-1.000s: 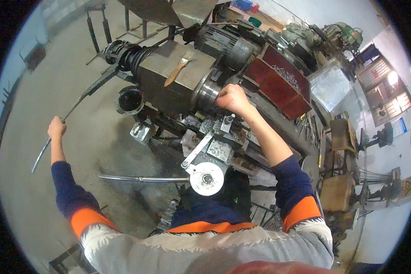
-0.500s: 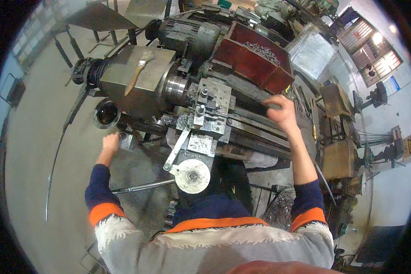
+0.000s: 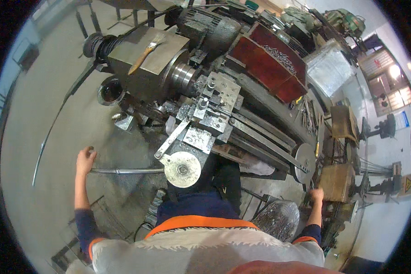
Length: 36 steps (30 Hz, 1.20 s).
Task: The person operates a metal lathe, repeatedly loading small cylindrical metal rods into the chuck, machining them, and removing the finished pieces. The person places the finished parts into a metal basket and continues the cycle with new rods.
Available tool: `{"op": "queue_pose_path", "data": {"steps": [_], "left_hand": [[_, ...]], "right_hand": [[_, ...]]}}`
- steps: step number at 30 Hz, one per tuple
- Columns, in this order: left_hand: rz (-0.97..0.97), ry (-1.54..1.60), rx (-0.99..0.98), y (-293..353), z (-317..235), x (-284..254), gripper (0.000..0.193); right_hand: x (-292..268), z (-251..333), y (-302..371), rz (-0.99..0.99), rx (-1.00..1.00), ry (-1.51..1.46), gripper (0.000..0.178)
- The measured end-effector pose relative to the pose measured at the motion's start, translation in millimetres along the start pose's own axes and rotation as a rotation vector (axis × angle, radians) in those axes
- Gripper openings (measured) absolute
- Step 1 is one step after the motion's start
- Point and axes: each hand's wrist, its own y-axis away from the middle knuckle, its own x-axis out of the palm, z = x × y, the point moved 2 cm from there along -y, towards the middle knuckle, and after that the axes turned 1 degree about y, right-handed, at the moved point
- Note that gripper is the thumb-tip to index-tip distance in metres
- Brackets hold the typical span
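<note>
Before me is a metal lathe with a spindle nose [image 3: 182, 77] and a chip-strewn tool slide [image 3: 219, 93]. My right hand [image 3: 317, 195] is closed round the handle below a round handwheel disc [image 3: 304, 160] at the right end of the bed. Out to the left, my left hand [image 3: 86, 160] has its fingers curled inward; what they hold, if anything, cannot be made out. A silver lever rod [image 3: 128, 171] reaches to the left wrist, its far end hidden there. Nearer my body sits a pale round dial [image 3: 182, 169] with a flat arm [image 3: 172, 139] joined to it.
A wooden-handled brush [image 3: 146, 54] lies on the headstock cover [image 3: 157, 50]. Behind the bed stands a red box [image 3: 267, 64] with metal pieces, and a motor [image 3: 208, 29]. Loose rods [image 3: 308, 116] lie at the right. A tray of chips [image 3: 278, 219] is near my right side.
My left hand has moved down and left, away from the metal block. My right hand has dropped from above the bed to the handwheel handle, uncovering the disc. The view has shifted slightly.
</note>
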Motion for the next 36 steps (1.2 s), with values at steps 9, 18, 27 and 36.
{"op": "queue_pose_path", "data": {"steps": [9,18,27,36], "left_hand": [[-0.448,0.241,-0.179,42.9,4.6,-0.6,0.027],[-0.576,0.343,-0.110,13.4,-9.3,4.1,0.025],[-0.544,0.335,-0.068,-5.9,-27.6,-1.5,0.026],[-0.501,0.403,-0.071,-10.1,-18.7,2.7,0.026]], "right_hand": [[-7.3,46.5,85.6,-0.016,0.091,0.015,0.030],[11.2,45.6,163.1,-0.086,0.185,-0.128,0.030],[29.6,34.0,160.8,-0.188,0.168,-0.171,0.028],[12.3,50.7,170.5,-0.272,0.120,-0.181,0.030]]}}
